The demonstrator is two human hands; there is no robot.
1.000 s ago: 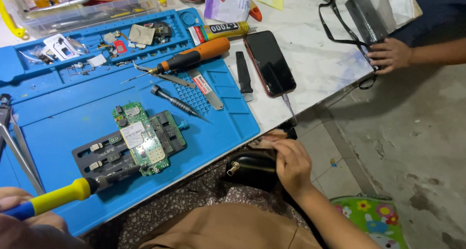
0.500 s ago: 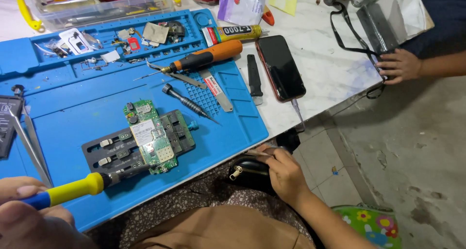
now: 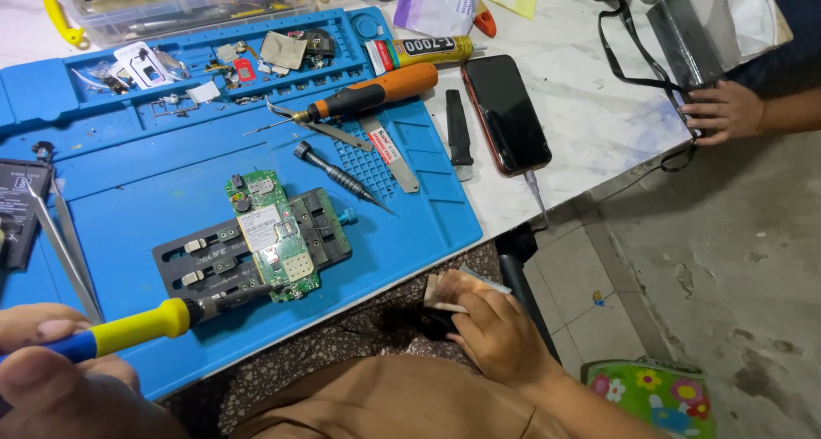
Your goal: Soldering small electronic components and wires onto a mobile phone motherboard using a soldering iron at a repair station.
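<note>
Right hand now grips a folded wad of paper notes lifted out of the dark pouch on the lap, below the white marble tabletop, while left hand stays closed on the yellow-and-blue-handled screwdriver beside the green circuit board clamped on the blue silicone mat.

Left hand fisted low at frame corner, right hand curled, fingers pinched

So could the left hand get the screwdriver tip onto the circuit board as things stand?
Probably yes. The left hand holds the yellow-handled screwdriver with its tip beside the green circuit board in the black holder; nothing lies between them.
</note>
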